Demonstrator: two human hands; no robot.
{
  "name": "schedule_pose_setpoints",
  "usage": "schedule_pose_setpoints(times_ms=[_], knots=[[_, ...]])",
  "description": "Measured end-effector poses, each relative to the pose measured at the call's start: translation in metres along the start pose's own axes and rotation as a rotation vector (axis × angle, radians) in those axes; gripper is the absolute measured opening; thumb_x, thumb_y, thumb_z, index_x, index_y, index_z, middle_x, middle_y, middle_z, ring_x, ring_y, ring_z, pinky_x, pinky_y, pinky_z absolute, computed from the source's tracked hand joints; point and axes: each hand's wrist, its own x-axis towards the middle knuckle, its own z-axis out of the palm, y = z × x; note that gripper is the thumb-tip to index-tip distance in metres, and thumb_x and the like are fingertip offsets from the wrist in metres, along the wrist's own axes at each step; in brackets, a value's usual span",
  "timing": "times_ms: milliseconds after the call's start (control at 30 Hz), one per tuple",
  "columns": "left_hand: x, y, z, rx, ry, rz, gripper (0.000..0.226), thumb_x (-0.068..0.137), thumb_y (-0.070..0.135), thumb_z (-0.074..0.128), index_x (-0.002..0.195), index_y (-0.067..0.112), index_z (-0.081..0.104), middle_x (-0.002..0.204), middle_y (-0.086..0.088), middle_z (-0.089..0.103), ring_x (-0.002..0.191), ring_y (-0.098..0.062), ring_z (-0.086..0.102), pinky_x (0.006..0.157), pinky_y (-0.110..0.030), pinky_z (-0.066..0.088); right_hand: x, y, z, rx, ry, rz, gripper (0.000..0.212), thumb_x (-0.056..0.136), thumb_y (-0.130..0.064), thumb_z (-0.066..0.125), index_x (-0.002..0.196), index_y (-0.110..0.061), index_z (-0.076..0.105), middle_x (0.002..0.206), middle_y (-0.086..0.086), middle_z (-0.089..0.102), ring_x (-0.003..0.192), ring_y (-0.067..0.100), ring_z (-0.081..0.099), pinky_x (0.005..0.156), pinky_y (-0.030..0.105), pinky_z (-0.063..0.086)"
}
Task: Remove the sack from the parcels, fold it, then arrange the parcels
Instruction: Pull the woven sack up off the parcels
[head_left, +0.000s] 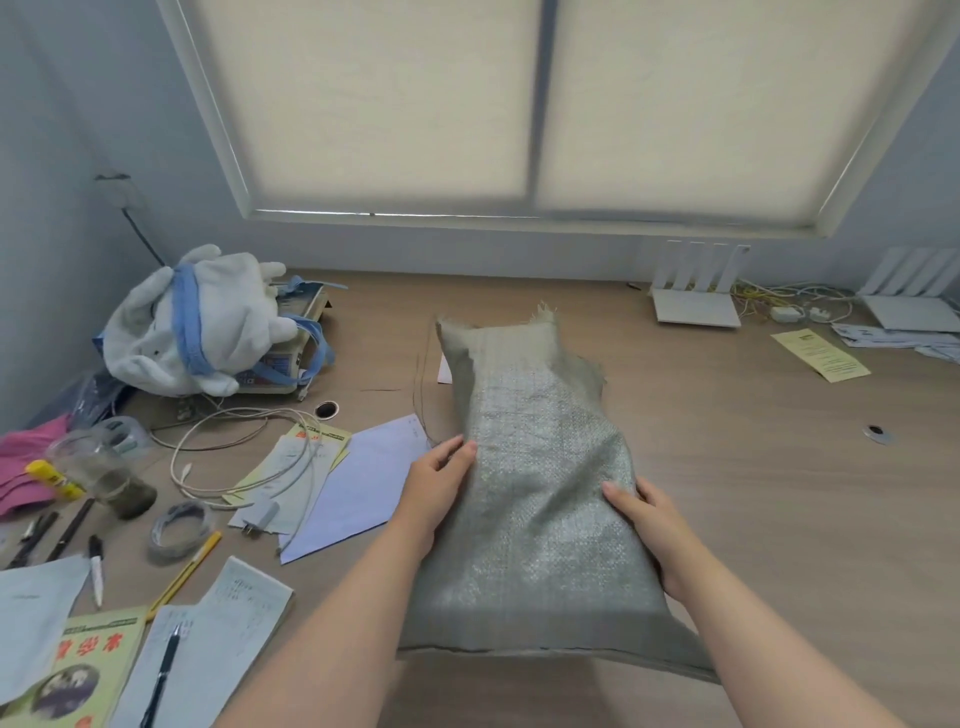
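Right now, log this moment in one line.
stage: sack not yet removed | sack: bulging, lying on desk | left grip: flat against sack's side | right grip: holds other side, thumb on top

Bare left forearm (332, 623) and right forearm (769, 649), bare left grip (439, 483) and right grip (654, 525), short plain nails.

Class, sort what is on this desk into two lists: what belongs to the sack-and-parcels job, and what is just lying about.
Job: sack, left hand and right hand on its sides.
Lying about: plush toy, white cable, tape roll, glue stick, router, yellow leaflet.
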Motion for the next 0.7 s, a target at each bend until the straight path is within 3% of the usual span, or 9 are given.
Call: schedule_pose_setpoints(times_ms=[100,200,300,433,500,567,633,700], knots=[[0.014,-0.003,-0.004,0.096,-0.094,0.054,0.059,0.092,0.027,0.073,0.146,0.025,0.053,0.136,0.006,0.064,0.119,-0.005,0.062,0.107,-0.033,0.05,0.009,0.004,0.008,-0.052,0.086,-0.11,0.06,0.089,-0.017,0.075,0.144,-0.031,0.052,0.131,0.005,0.065,0.112,0.025,0.069,0.1,0.046,0.054],[0.014,-0.012,-0.009,0.255,-0.117,0.05,0.081,0.078,0.052,0.077,0.151,0.035,0.044,0.145,0.011,0.057,0.13,-0.008,0.055,0.112,-0.04,0.045,0.011,0.015,0.012,-0.168,0.122,-0.164,0.069,0.083,-0.036,0.077,0.144,-0.043,0.047,0.142,0.002,0.057,0.122,0.02,0.061,0.107,0.049,0.049],[0.006,-0.024,-0.017,0.29,-0.072,0.041,0.089,0.068,0.068,0.073,0.147,0.037,0.045,0.143,0.012,0.057,0.13,-0.009,0.055,0.11,-0.041,0.046,-0.004,0.023,0.003,-0.175,-0.055,-0.215,0.09,0.067,-0.044,0.088,0.146,-0.034,0.046,0.138,-0.005,0.064,0.122,0.017,0.064,0.104,0.043,0.051],[-0.023,-0.053,-0.04,0.284,-0.206,-0.04,0.082,0.074,0.047,0.086,0.143,0.038,0.044,0.136,0.016,0.058,0.12,-0.004,0.061,0.102,-0.035,0.053,-0.028,0.044,-0.025,-0.345,-0.228,-0.142,0.111,0.051,-0.043,0.097,0.146,-0.028,0.043,0.138,-0.008,0.064,0.127,0.01,0.061,0.108,0.035,0.048],[-0.033,-0.07,-0.053,0.331,-0.289,-0.087,0.096,0.065,0.042,0.093,0.144,0.045,0.039,0.136,0.019,0.058,0.119,-0.001,0.062,0.103,-0.034,0.052,-0.034,0.053,-0.039,-0.409,-0.274,-0.094,0.11,0.052,-0.043,0.097,0.147,-0.032,0.041,0.138,-0.017,0.063,0.129,0.002,0.057,0.108,0.028,0.046],[-0.04,-0.086,-0.062,0.4,-0.383,-0.127,0.112,0.061,0.03,0.097,0.148,0.048,0.029,0.142,0.021,0.054,0.125,0.004,0.057,0.104,-0.024,0.049,-0.041,0.061,-0.045,-0.452,-0.324,-0.056,0.1,0.058,-0.024,0.095,0.142,-0.037,0.043,0.132,-0.022,0.065,0.125,-0.004,0.058,0.099,0.017,0.047],[-0.05,-0.094,-0.065,0.522,-0.457,-0.153,0.121,0.06,0.017,0.093,0.149,0.05,0.018,0.144,0.021,0.049,0.128,0.005,0.052,0.097,-0.011,0.044,-0.046,0.073,-0.047,-0.483,-0.314,-0.036,0.086,0.063,-0.007,0.087,0.135,-0.035,0.049,0.124,-0.017,0.071,0.12,0.002,0.063,0.092,0.016,0.05],[-0.057,-0.1,-0.064,0.644,-0.429,-0.163,0.113,0.062,0.009,0.084,0.142,0.054,0.018,0.134,0.014,0.055,0.118,-0.008,0.058,0.084,-0.012,0.048,-0.041,0.09,-0.05,-0.542,-0.192,-0.075,0.067,0.065,-0.007,0.079,0.126,-0.029,0.06,0.113,-0.011,0.076,0.119,0.017,0.066,0.09,0.021,0.053]])
